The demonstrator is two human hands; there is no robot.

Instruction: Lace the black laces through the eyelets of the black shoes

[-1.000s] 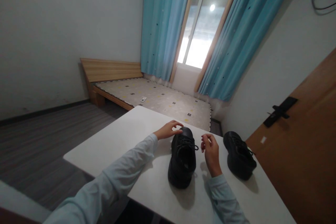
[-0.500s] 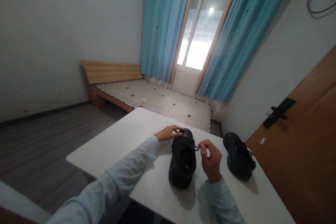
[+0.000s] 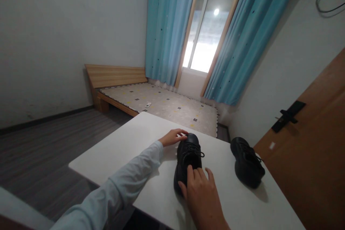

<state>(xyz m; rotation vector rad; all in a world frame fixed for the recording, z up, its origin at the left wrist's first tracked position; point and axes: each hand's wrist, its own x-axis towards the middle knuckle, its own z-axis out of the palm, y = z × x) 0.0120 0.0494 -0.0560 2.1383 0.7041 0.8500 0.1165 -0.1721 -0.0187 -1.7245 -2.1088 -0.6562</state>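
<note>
A black lace-up shoe (image 3: 191, 147) stands on a white table, its toe pointing away from me. My left hand (image 3: 173, 137) is at the toe, fingertips resting on its left side and top. Over the heel is my right hand (image 3: 198, 183), its fingers bent at the shoe's opening and its thumb at the left of the heel. This hand hides much of the heel. A lace loop sticks out on the shoe's right side. The matching black shoe (image 3: 246, 163) stands apart to the right, with neither hand on it.
The white table (image 3: 121, 143) has its left corner and far edge in view. Beyond it is a wooden bed with a patterned mattress (image 3: 167, 106), a small white object (image 3: 148, 104) lying on top. Blue curtains (image 3: 172, 25) flank a window. A wooden door (image 3: 318, 143) stands at the right.
My right hand has let go of the lace loop and moved left and toward me, onto the shoe's heel. My left hand stays at the toe.
</note>
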